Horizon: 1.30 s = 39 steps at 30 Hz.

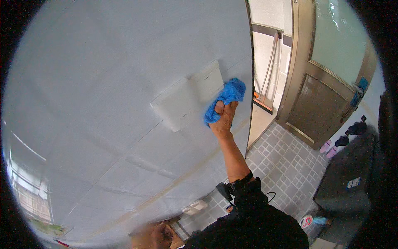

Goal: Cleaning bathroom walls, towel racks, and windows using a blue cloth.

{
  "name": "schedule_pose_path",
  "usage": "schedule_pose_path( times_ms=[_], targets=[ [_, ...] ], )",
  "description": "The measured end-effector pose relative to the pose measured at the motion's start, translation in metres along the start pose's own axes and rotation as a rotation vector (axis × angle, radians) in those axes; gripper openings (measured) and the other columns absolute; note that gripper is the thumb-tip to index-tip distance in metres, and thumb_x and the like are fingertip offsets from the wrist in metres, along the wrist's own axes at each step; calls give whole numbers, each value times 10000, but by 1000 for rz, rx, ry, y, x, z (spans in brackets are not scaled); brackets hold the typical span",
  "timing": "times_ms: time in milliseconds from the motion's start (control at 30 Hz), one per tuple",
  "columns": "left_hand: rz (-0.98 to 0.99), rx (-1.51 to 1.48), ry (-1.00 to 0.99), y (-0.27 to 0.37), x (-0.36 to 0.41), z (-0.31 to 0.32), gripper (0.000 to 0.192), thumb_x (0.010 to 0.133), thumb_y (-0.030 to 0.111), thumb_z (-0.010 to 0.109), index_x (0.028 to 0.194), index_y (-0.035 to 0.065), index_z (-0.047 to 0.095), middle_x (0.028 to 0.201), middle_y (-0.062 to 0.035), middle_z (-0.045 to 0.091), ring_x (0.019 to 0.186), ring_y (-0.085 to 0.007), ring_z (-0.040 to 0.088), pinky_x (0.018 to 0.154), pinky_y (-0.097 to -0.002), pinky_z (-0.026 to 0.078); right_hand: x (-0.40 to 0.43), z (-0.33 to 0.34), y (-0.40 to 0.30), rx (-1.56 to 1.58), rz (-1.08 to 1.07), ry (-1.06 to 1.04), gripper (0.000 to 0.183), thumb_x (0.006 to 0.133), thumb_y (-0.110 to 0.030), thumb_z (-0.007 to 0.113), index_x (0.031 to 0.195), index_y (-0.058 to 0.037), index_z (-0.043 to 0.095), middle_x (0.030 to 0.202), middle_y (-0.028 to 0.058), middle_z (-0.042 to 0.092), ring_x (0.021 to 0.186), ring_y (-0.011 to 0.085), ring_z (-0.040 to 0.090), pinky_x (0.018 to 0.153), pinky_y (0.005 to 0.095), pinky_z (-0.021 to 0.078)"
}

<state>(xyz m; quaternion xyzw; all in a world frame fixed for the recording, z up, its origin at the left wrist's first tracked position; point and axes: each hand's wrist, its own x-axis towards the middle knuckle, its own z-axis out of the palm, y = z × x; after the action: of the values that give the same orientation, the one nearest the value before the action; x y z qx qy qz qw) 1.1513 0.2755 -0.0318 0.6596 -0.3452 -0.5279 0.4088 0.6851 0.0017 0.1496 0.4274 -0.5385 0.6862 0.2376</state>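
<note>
My right hand (224, 119) holds a bunched blue cloth (234, 90) against a pale grey-blue wall (118, 77). Its thumb lies over the cloth, and the cloth touches or nearly touches the right edge of two adjoining white wall switch plates (210, 81). Each plate has a small dark mark. A thin line and a yellowish streak run slantwise across the wall below them. The forearm rises from a black sleeve, with a dark strap and a cable near its cuff. My left hand is not in view.
To the right stands a brown door (320, 109) with frosted glass. Long-handled cleaning tools (270, 71) lean in the doorway. Pink slippers (332, 152), a dark covered object (345, 183) and a round tub (307, 221) are on the right. Pale slippers (195, 208) lie on the tiled floor (279, 155).
</note>
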Motion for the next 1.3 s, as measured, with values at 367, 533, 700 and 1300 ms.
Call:
schedule_pose_path(
  times_ms=[367,533,700,1300],
  targets=[
    [-417,-586,-12,-10,42,-8,225,922,125,519,700,126,485,512,8,442,389,-102,406,347,-218,341,-2,3,7,60,-24,-11,351,942,-338,423,1139,-58,500,1122,188,480,1011,390,424,924,493,316],
    [-517,-669,-70,-5,48,-7,229,921,139,524,696,133,480,512,13,433,390,-99,401,348,-217,340,6,-2,-2,-66,-114,52,330,853,-154,531,1130,24,512,1119,214,509,1024,424,465,882,517,388],
    [-447,-636,-202,-16,58,-8,242,915,156,542,681,142,482,498,10,435,386,-106,396,349,-220,321,2,-4,-15,-60,-137,47,298,797,-109,540,1042,61,546,1118,231,515,1030,446,474,904,539,376],
    [-414,-411,-337,10,47,36,407,927,260,513,545,139,447,441,-33,428,352,-158,387,341,-272,305,-11,-50,-33,51,-251,-308,213,673,-120,593,836,16,609,1133,226,517,1075,443,458,911,572,341]
  ],
)
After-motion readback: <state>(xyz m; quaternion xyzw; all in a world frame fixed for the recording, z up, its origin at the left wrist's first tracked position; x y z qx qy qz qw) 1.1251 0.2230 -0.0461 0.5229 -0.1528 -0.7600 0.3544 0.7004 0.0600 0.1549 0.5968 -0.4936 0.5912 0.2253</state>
